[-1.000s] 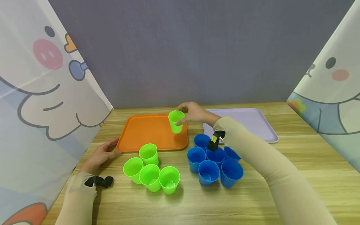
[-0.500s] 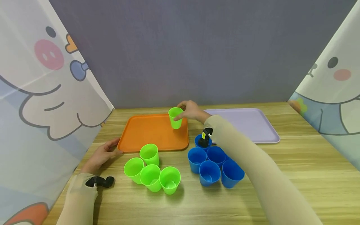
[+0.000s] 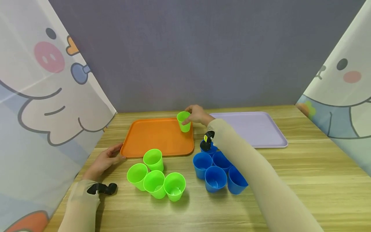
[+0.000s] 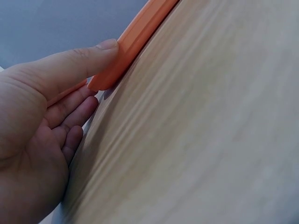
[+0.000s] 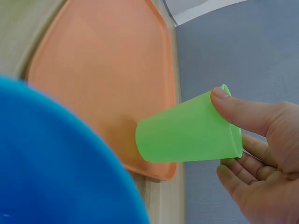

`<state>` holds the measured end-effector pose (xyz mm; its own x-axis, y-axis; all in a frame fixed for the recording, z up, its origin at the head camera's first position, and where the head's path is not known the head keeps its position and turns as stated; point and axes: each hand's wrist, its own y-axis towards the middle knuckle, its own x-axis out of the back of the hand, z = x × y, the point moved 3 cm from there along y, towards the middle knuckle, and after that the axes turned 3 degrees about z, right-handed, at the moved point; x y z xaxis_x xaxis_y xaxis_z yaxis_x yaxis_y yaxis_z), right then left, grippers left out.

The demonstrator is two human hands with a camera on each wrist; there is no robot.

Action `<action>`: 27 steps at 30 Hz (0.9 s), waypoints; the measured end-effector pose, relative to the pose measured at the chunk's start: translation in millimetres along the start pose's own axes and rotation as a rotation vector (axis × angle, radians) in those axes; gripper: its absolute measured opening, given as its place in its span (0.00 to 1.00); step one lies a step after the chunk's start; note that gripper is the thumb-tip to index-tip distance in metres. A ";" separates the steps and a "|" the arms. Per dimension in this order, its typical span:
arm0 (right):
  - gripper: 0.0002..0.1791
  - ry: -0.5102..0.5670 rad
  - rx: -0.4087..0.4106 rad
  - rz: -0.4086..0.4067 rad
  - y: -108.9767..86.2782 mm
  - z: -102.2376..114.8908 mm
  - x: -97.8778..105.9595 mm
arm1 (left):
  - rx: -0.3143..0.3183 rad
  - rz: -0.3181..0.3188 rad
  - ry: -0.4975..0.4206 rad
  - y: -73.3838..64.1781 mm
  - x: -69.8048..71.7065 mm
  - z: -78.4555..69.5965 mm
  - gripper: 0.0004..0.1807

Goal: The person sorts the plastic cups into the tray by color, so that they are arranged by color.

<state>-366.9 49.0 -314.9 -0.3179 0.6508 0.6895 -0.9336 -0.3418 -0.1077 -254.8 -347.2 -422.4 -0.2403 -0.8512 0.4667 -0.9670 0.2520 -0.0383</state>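
Gripping green cup (image 5: 187, 133) with right hand (image 3: 198, 115) over far-right corner of orange tray (image 3: 153, 137); pinching near-left corner with left hand (image 3: 105, 160), presumably for steadiness.

Five green cups (image 3: 174, 187); five visible blue cups (image 3: 215, 179); two trays (image 3: 155, 137); two hands (image 3: 106, 160).

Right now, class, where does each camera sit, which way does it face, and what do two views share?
Head: on the head, facing forward and down over the orange tray, lilac tray and cups; left grip, right grip and sleeves show.
Left wrist: on that wrist, facing the orange tray's corner; left grip shows.
Right wrist: on that wrist, facing the held green cup, orange tray behind; right grip shows.
Shared: head and right wrist both show the held green cup.
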 end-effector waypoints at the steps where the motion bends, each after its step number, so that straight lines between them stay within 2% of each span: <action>1: 0.40 0.006 -0.004 0.005 0.3 -0.9 -0.7 | 0.006 0.002 0.005 -0.4 0.3 0.0 0.42; 8: 0.40 -0.032 -0.029 0.045 0.9 -7.7 -5.7 | 0.008 0.002 0.002 0.0 0.1 2.5 0.42; 19: 0.39 -0.049 -0.027 0.074 1.8 -5.5 -6.8 | -0.008 0.011 -0.015 -0.5 1.5 0.1 0.41; 27: 0.40 -0.033 -0.032 0.082 2.6 -4.7 -6.5 | 0.036 0.010 0.024 -0.3 1.8 0.8 0.43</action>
<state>-368.1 47.1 -323.0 -0.3880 0.5991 0.7004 -0.9098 -0.3704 -0.1871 -255.0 -349.2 -422.4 -0.2478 -0.8374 0.4872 -0.9672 0.2429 -0.0745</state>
